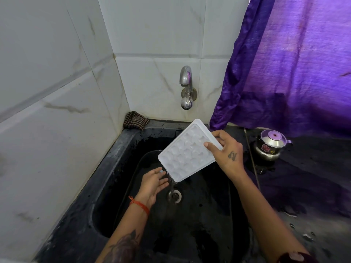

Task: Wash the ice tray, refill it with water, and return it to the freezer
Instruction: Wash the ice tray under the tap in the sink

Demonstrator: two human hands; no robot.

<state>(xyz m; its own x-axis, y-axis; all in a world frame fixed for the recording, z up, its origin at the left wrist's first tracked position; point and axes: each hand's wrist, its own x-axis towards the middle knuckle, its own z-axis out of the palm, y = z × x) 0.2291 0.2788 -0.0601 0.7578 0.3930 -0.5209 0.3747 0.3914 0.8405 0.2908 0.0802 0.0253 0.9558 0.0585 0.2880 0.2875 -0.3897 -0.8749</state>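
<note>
The black sink (pixel 117 160) takes up most of the counter's left side, its basin wet, with the drain (pixel 174 196) near its middle. Over that basin you hold the white ice tray (pixel 187 150) tilted steeply, its low corner pointing down toward the drain. A thin stream of water (pixel 171 185) runs off that low corner and falls to the drain. The cells facing you look wet, and I cannot tell whether any still hold water.

Your right hand (pixel 228 150) grips the tray by its upper right edge, thumb on the cell face, fingers behind. Your left hand (pixel 153 184) is spread and relaxed just beside the low corner, holding nothing, and I cannot tell whether it touches the tray.

The tap (pixel 186 80) on the back wall shows no flow. A steel kettle (pixel 270 145), lid on, stands on the wet counter right of the sink. A checked cloth (pixel 135 120) sits at the sink's back left corner.

Judgement: you are in the washing stage, draining rinse water. Refilling and the return to the freezer remain to be done.
</note>
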